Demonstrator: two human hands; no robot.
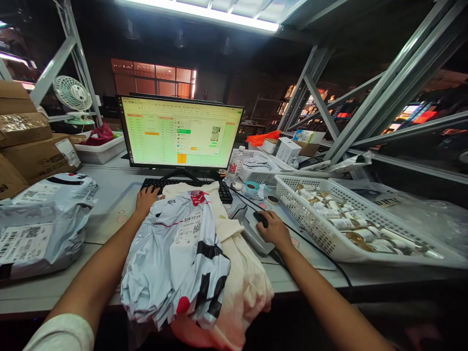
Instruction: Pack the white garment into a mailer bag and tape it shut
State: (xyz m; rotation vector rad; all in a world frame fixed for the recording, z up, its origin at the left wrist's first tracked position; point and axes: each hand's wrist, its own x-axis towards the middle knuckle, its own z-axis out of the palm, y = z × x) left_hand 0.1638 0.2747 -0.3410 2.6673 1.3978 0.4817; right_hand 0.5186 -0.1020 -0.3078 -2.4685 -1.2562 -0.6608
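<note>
My left hand (146, 200) lies on the left end of the black keyboard (225, 193), its fingers stretched over the keys. My right hand (274, 229) is closed over a black computer mouse (260, 218). Just left of that hand, partly under it, is a grey plastic device (249, 230) whose kind I cannot make out. Between my arms lies a crumpled white plastic mailing bag (175, 263) with a printed barcode label (189, 228). It rests on cream cloth (243, 273), and both cover part of the keyboard. Behind them a lit monitor (149, 134) shows a spreadsheet and a chat window.
On the right stands a white perforated basket (310, 226) of small bottles. Behind it are another white basket (256, 175), a water bottle (236, 163) and a tape roll (252, 187). Packed mailing bags (69, 239) and cardboard boxes (36, 156) crowd the left.
</note>
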